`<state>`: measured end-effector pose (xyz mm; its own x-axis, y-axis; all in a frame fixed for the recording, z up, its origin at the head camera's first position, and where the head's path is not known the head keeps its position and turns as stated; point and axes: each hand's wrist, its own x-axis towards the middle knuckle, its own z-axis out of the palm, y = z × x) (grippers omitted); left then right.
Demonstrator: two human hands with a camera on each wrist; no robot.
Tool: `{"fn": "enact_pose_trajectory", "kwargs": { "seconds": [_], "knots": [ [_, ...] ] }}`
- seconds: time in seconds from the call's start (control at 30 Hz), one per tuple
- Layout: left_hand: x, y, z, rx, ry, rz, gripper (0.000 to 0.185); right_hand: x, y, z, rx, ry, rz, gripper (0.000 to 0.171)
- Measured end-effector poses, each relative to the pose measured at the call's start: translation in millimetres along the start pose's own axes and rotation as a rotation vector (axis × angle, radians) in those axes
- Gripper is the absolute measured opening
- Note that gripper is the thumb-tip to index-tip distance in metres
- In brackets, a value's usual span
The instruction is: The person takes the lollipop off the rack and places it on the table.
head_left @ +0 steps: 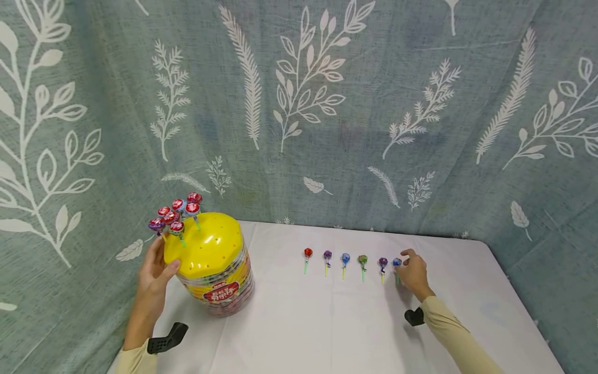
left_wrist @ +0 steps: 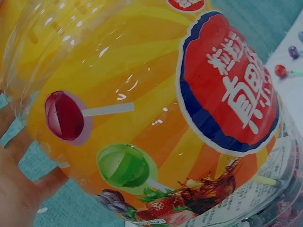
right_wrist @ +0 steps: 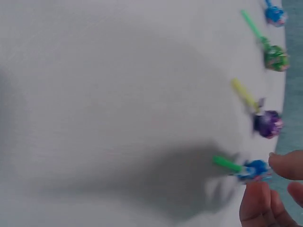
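A clear plastic candy jar (head_left: 219, 291) with a yellow lid (head_left: 205, 254) leans to the left on the table. My left hand (head_left: 156, 275) holds it by the lid's rim, thumb on top and fingers round the far side. In the left wrist view those fingers (left_wrist: 16, 146) lie against the clear plastic beside the printed label (left_wrist: 142, 109). Several wrapped lollipops (head_left: 171, 216) stand in holes of the lid. On the right, my right hand (head_left: 413, 272) pinches a blue lollipop (right_wrist: 255, 170) with a green stick by its candy end, at the end of a row.
The row on the white table (head_left: 289, 322) also has a red lollipop (head_left: 308, 252), a purple one (head_left: 327, 255), a blue one (head_left: 345, 258), a green one (head_left: 363, 259) and another purple one (head_left: 383, 262). A patterned curtain (head_left: 327, 130) hangs behind.
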<state>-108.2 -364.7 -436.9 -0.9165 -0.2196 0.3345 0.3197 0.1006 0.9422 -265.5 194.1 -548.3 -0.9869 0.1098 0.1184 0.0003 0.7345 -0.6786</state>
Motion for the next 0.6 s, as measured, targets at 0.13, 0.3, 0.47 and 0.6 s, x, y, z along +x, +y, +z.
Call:
{"fn": "enact_pose_trajectory", "kwargs": {
  "seconds": [0.13,0.3,0.47,0.6],
  "knots": [
    [-0.3,2.7,-0.3,-0.004,-0.03,0.02,0.066,1.4,-16.2,-8.9,0.044,0.0,-0.072,0.036],
    [0.8,8.7,-0.8,0.0,-0.07,0.062,0.065,5.6,-42.8,-14.7,0.106,-0.028,-0.157,0.034],
    [1.9,13.6,1.8,0.029,-0.101,0.06,0.065,4.5,-77.1,-22.5,0.172,-0.057,-0.236,0.031],
    [1.1,14.6,3.2,0.078,-0.097,0.039,0.066,0.8,-107.5,-27.4,0.24,-0.073,-0.303,0.029]
  ]
}}
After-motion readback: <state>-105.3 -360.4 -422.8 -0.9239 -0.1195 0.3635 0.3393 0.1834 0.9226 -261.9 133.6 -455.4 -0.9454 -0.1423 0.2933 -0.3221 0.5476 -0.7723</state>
